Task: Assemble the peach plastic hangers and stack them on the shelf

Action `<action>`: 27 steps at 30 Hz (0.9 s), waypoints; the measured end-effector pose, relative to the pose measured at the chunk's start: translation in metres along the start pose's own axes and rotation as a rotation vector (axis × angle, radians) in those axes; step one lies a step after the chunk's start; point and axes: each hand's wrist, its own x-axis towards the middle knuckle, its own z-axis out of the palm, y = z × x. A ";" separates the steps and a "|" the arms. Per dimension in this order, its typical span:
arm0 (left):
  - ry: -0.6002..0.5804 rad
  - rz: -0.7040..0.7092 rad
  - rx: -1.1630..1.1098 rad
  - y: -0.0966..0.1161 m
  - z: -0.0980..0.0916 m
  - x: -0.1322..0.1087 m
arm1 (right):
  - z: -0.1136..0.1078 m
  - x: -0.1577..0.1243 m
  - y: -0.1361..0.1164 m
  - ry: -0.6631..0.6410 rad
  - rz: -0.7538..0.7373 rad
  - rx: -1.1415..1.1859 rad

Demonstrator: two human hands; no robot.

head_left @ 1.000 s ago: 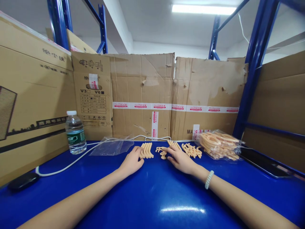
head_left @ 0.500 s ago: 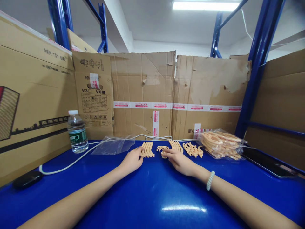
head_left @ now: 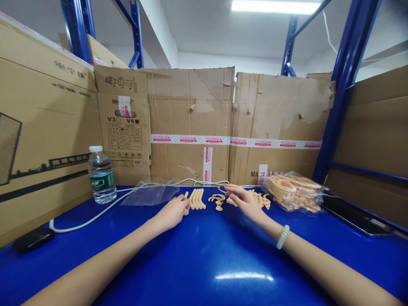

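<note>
My left hand [head_left: 174,211] is closed on a beige curved strip [head_left: 186,194], mostly covered by the fingers. Just right of it lies a row of several similar curved strips [head_left: 198,199]. My right hand [head_left: 245,202] is raised over the right side, fingers reaching left, with a thin beige arc piece [head_left: 221,189] at the fingertips. Its palm hides most of a second row of strips [head_left: 231,201]. Between the hands lie small beige arcs [head_left: 217,197] and a short stubby piece [head_left: 219,208]. A pile of small curved pieces [head_left: 262,198] shows beyond the right hand.
A clear bag of beige parts [head_left: 293,192] lies right, near a dark phone-like slab [head_left: 353,216]. On the left are a water bottle [head_left: 102,175], a flat plastic bag [head_left: 149,193], a white cable [head_left: 92,223] and a black object [head_left: 33,239]. Cardboard [head_left: 191,110] walls the back.
My right hand has lifted up and to the right from the small pieces, uncovering the stubby piece. My left hand has shifted slightly left, separating one strip from its row.
</note>
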 end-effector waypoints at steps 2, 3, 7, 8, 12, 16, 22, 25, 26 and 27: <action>0.007 0.007 -0.017 0.006 -0.002 -0.002 | -0.003 0.002 -0.005 0.054 0.038 0.105; 0.016 0.010 -0.033 0.010 -0.003 -0.004 | -0.004 0.002 -0.009 0.078 0.058 0.156; 0.083 0.038 -0.151 0.031 -0.011 -0.012 | -0.005 0.002 -0.024 0.152 0.138 0.327; 0.105 0.050 -0.195 0.037 -0.013 -0.015 | -0.005 0.002 -0.027 0.164 0.155 0.362; 0.183 0.099 -0.418 0.059 -0.016 -0.023 | -0.002 -0.001 -0.037 0.206 0.226 0.478; 0.206 0.105 -0.672 0.071 -0.008 -0.024 | 0.010 -0.009 -0.035 0.209 0.348 0.552; 0.205 0.047 -0.926 0.069 0.008 -0.022 | 0.027 -0.018 -0.032 0.226 0.465 0.611; 0.240 -0.001 -1.015 0.070 0.011 -0.023 | 0.028 -0.019 -0.035 0.241 0.494 0.655; 0.258 -0.017 -1.045 0.071 0.012 -0.023 | 0.028 -0.019 -0.036 0.232 0.510 0.670; 0.277 -0.032 -1.074 0.072 0.012 -0.023 | 0.027 -0.019 -0.037 0.215 0.528 0.683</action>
